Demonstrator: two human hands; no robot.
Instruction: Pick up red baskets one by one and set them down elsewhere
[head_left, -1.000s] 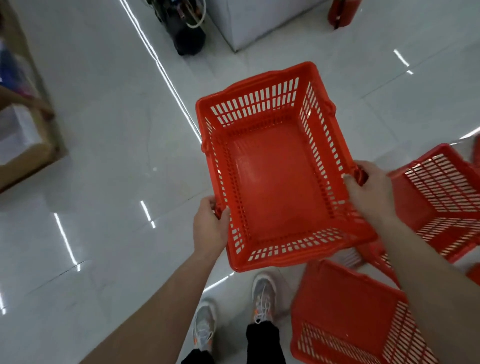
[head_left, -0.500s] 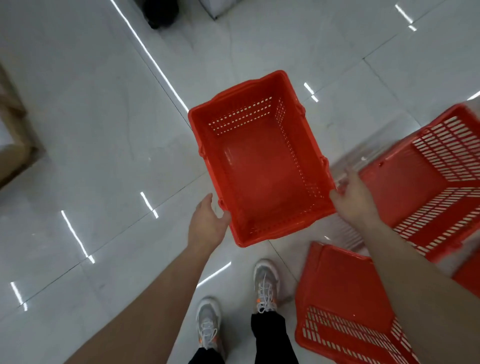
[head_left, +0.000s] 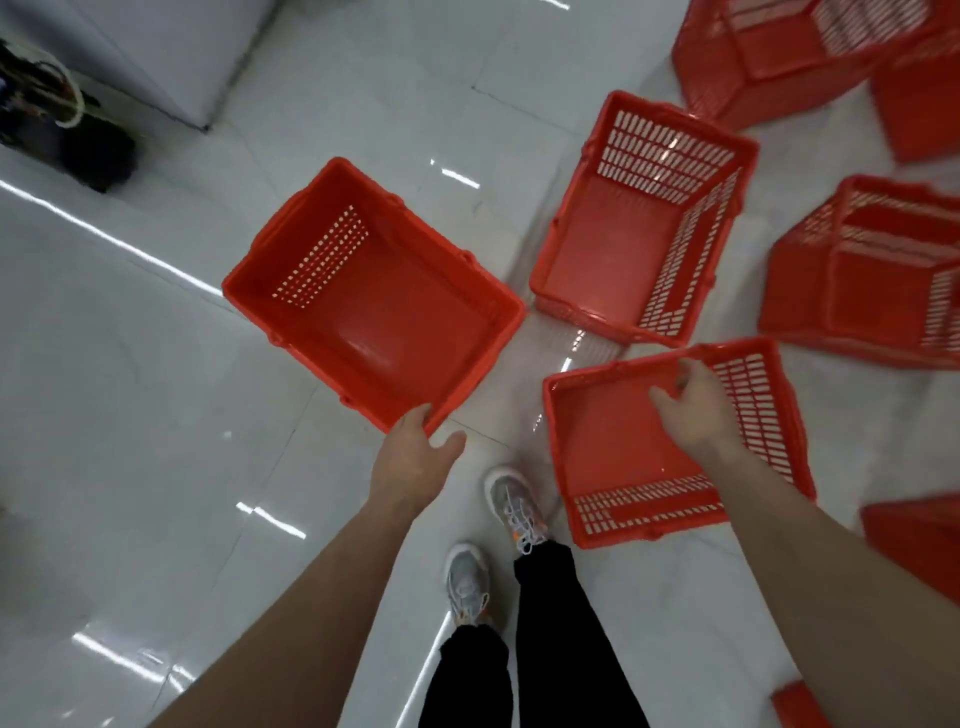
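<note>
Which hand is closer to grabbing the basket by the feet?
Probably the right hand: it hangs over the nearest basket, fingers at its far rim. The left hand touches the other basket's corner.

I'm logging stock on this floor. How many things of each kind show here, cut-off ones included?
Red baskets: 8, counting the basket at the left hand, the basket under the right hand, 1 upright, 1 overturned, and 4 cut off at the right edge.
Shoes: 2
Dark bag: 1
Total: 11

2 empty red baskets (head_left: 374, 306) (head_left: 613, 457), floor-level
</note>
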